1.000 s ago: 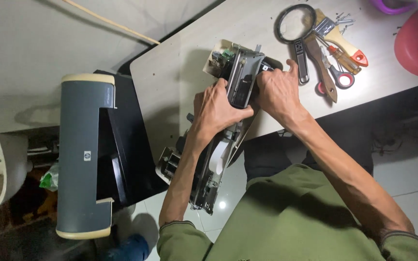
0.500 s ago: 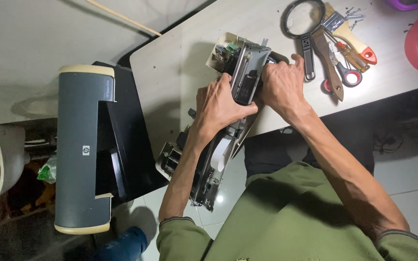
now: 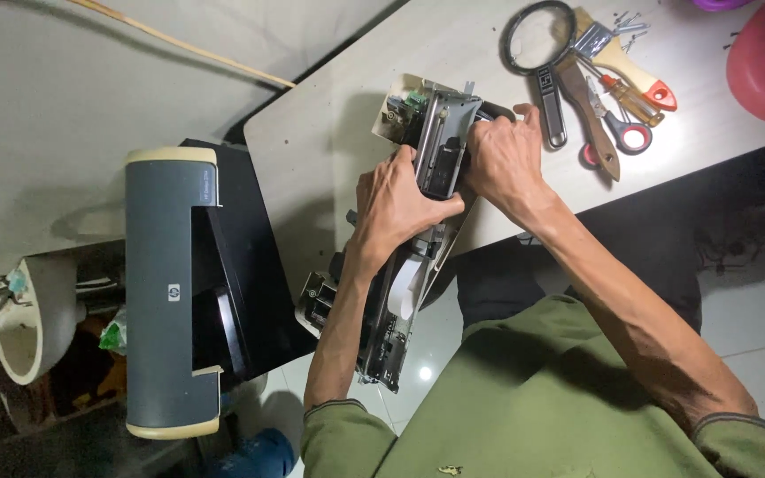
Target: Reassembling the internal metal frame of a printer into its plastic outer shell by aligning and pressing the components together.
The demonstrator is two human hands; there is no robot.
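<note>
the grey printer cover (image 3: 170, 292) already lies off beside the left hand (image 3: 400, 199), while both it and the right hand (image 3: 505, 159) grip closed around the bare printer mechanism (image 3: 427, 177), not yet taken apart.

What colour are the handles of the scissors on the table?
The scissors have red handles, seen in the head view.
</note>
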